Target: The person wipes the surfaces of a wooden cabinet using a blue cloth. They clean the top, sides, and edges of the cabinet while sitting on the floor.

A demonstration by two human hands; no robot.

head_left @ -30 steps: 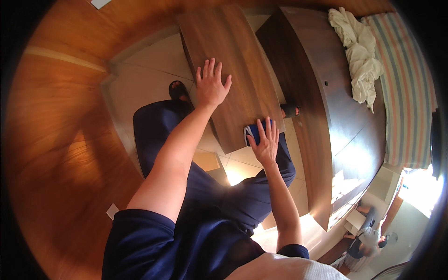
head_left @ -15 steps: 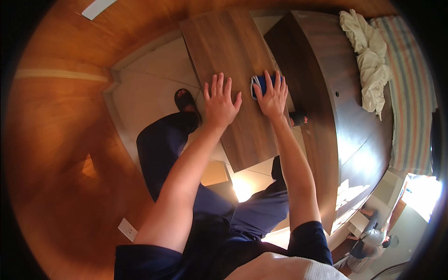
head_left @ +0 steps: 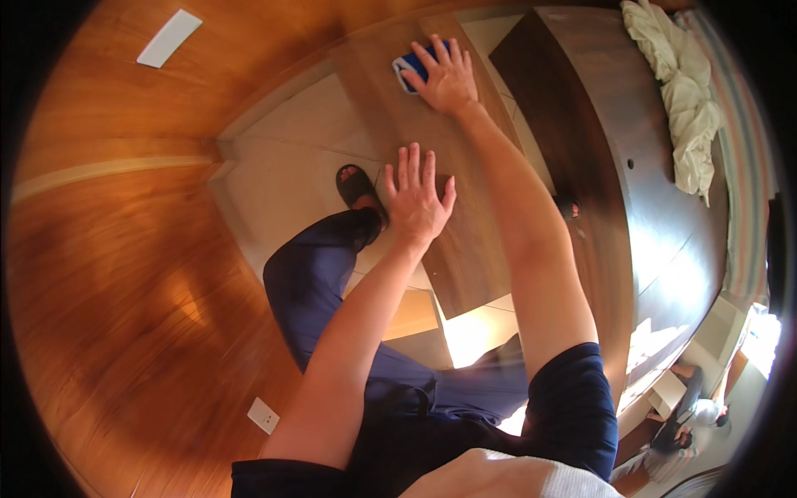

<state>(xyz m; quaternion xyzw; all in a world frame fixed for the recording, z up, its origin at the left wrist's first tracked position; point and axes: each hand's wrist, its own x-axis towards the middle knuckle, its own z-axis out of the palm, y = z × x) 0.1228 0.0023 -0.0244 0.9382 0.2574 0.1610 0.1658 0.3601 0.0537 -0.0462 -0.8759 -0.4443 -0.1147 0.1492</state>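
My right hand (head_left: 448,81) lies with spread fingers over a blue cloth with white edging (head_left: 408,64). The cloth rests near the far end of a long brown wooden board (head_left: 466,270); the palm and fingers cover part of it. Closer to me, my left hand (head_left: 418,206) is flat at the board's left side, fingers stretched out and nothing in them. Both arms reach forward, the right one farther. The board extends away from me between my legs.
At the right stands a dark wooden piece of furniture (head_left: 606,124) bearing a crumpled cream cloth (head_left: 685,116) and a striped cover (head_left: 739,166). An orange-brown wood wall (head_left: 133,274) rises on the left. Another person (head_left: 693,411) is at the far lower right.
My right hand and the blue cloth have slid away from me to the board's far end. My left hand stays flat on the board, and the view has shifted slightly.
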